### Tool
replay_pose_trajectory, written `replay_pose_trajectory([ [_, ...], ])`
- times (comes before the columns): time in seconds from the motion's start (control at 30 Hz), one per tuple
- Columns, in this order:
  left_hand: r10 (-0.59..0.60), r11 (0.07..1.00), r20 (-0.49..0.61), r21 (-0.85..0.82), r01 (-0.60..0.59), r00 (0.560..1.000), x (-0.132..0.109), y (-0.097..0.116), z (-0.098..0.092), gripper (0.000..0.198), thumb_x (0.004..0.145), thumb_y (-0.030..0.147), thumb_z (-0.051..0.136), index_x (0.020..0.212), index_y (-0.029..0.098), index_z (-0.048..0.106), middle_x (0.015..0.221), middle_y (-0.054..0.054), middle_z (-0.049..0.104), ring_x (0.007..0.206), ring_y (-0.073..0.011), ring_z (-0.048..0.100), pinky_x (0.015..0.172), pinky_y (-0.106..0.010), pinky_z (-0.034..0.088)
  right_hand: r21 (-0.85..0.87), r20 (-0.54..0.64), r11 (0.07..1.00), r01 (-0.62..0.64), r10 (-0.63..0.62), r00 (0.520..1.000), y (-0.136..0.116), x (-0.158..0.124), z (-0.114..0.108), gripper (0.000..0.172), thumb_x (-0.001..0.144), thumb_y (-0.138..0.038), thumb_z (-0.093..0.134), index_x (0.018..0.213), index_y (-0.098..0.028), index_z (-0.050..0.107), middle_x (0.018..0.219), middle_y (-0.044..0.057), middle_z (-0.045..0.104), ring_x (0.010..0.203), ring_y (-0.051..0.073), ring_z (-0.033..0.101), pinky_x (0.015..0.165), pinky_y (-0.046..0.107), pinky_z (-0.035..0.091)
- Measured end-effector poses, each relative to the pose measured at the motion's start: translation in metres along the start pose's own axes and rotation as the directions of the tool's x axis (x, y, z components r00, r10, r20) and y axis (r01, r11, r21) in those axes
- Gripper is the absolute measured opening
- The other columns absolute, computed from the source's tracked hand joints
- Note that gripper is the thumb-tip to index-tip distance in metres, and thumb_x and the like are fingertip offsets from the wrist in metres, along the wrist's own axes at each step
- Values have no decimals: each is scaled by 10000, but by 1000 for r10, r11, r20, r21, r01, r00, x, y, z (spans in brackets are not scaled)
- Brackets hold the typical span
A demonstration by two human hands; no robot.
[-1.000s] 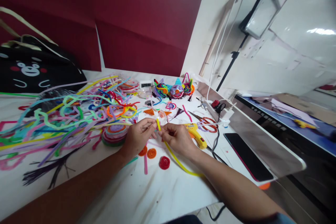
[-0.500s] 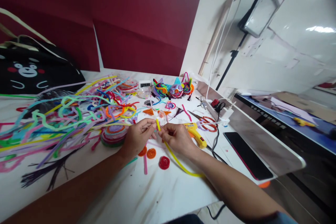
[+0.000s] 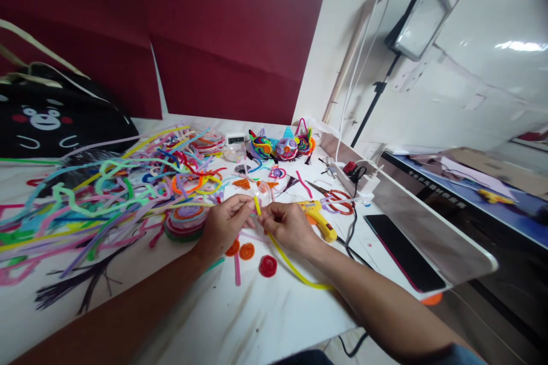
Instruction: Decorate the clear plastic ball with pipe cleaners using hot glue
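Observation:
A yellow pipe cleaner (image 3: 293,270) is pinched between the thumb and fingers of my right hand (image 3: 290,228); its long end curves down over the table under my forearm. Its short tip stands up between my hands. My left hand (image 3: 226,223) is closed, with its fingertips against that tip. Just below my hands lie orange coils (image 3: 247,251), a red coil (image 3: 268,266) and a pink pipe cleaner piece (image 3: 237,271). Behind the fingers a clear plastic piece (image 3: 264,191) is partly hidden.
Left of me spreads a tangle of pipe cleaners (image 3: 128,182), with stacked coils (image 3: 185,222) beside my left hand. A yellow glue gun (image 3: 323,222), scissors (image 3: 340,202) and a phone (image 3: 405,252) lie to the right. Colourful fuzzy figures (image 3: 286,148) stand at the back.
My hands and the yellow pipe cleaner keep almost the same position. The view has shifted very slightly.

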State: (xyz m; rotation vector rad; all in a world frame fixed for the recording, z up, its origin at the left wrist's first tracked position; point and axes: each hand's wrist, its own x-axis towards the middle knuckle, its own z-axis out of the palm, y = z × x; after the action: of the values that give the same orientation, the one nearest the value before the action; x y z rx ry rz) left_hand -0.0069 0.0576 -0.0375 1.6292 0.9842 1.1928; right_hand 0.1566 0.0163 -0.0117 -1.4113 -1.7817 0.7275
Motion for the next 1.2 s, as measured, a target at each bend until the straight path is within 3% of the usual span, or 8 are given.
replay_pose_trajectory([
  [0.4, -19, 999, -7, -38, 18, 1000, 0, 7, 1, 302, 802, 473, 618, 810, 173, 647, 659, -27, 717, 510, -170, 656, 501, -248, 489, -27, 7, 1000, -12, 12, 1000, -1, -1, 0, 120, 788, -142, 562, 684, -169, 615, 582, -29, 604, 534, 93, 500, 555, 196, 337],
  [0.53, -36, 998, -21, -46, 35, 999, 0, 10, 2, 345, 774, 522, 634, 788, 178, 644, 583, -11, 681, 489, -180, 647, 488, -258, 490, -21, 5, 1000, -3, 3, 1000, -1, -1, 1, 125, 789, -143, 562, 675, -171, 605, 581, -31, 599, 532, 93, 494, 554, 198, 335],
  [1.2, -46, 999, -32, -24, 45, 998, 0, 6, 2, 269, 795, 447, 637, 781, 179, 639, 559, 8, 665, 482, -165, 641, 474, -237, 485, -57, 9, 998, -13, 14, 1000, -2, -1, 1, 157, 794, -162, 577, 638, -172, 584, 559, -35, 571, 529, 92, 466, 529, 204, 294],
])
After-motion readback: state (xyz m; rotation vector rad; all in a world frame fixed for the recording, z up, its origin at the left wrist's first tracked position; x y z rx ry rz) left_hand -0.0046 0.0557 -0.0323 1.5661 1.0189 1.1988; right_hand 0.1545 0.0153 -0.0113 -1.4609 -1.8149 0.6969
